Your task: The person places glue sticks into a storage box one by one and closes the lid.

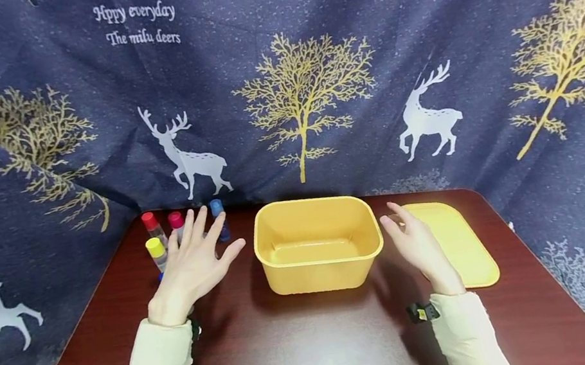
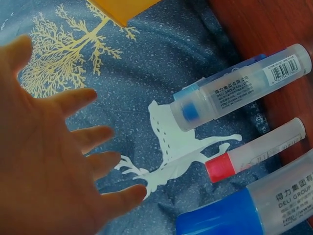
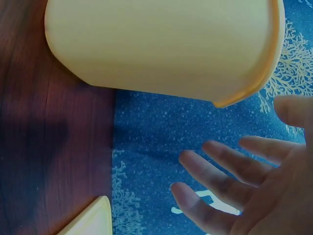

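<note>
Both hands spread, holding nothing: left hand point(image 1: 192, 262) over glue sticks point(image 1: 157, 242), right hand point(image 1: 418, 245) between tub point(image 1: 317, 243) and lid point(image 1: 458, 241).

- The head camera looks forward and down from above the person's arms, taking in the whole table point(image 1: 312, 361), both hands and the deer-print curtain point(image 1: 309, 75) behind.
- The left wrist camera sits close behind the left hand point(image 2: 44, 161), facing past its fingers to the glue sticks point(image 2: 239, 93) by the curtain.
- The right wrist camera sits very near the right hand point(image 3: 254, 191), facing the yellow tub point(image 3: 161, 44).
- The tub's corner also shows at the top edge of the left wrist view.
</note>
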